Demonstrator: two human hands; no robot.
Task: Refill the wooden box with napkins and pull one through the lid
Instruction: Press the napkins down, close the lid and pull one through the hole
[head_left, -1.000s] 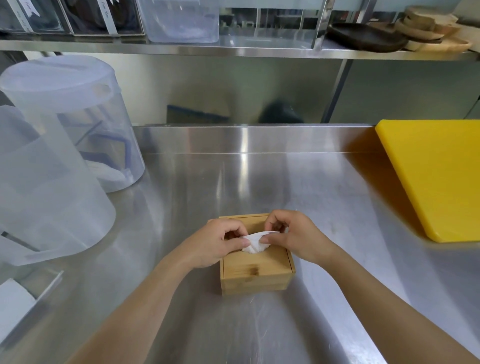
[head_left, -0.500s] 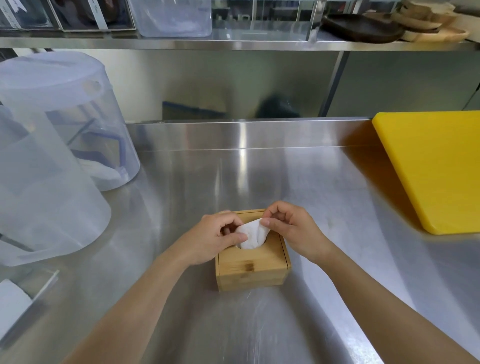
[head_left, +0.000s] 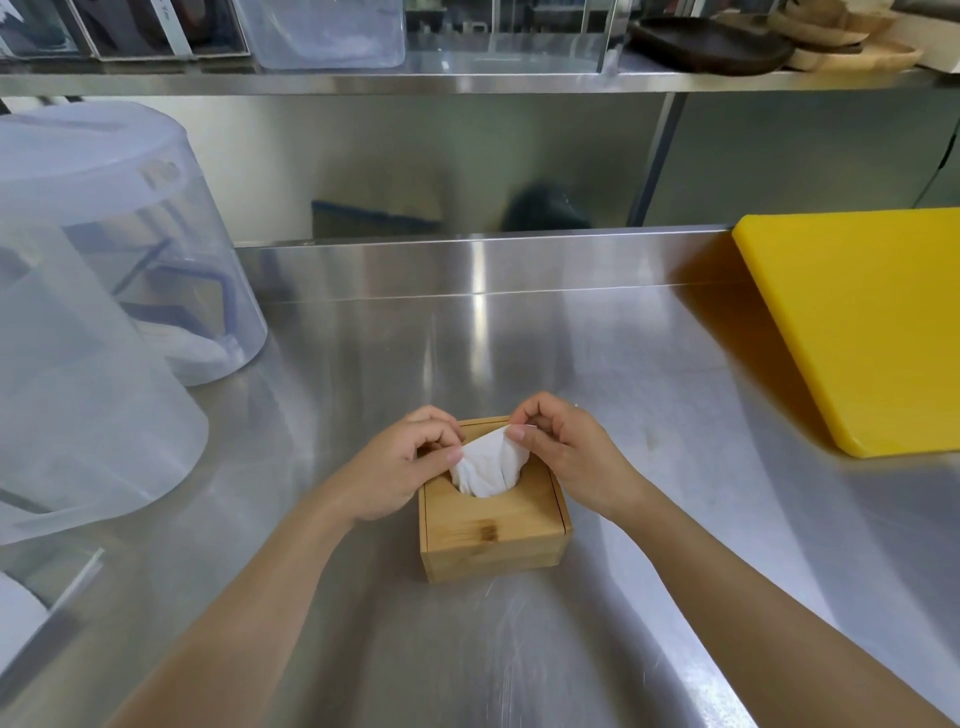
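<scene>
Both hands pinch a white napkin (head_left: 485, 467) rising through the wooden box (head_left: 493, 525) lid; left hand (head_left: 402, 470) and right hand (head_left: 563, 457) fingers closed on its edges; gentle, even upward pulling likely avoids tearing.

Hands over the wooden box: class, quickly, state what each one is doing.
Left hand: closed, pinching the napkin.
Right hand: closed, pinching the napkin's top edge.

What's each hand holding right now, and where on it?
Both hold the white napkin poking through the wooden box lid. Right hand pinches its top edge; left hand has its grip on the left side.
</scene>
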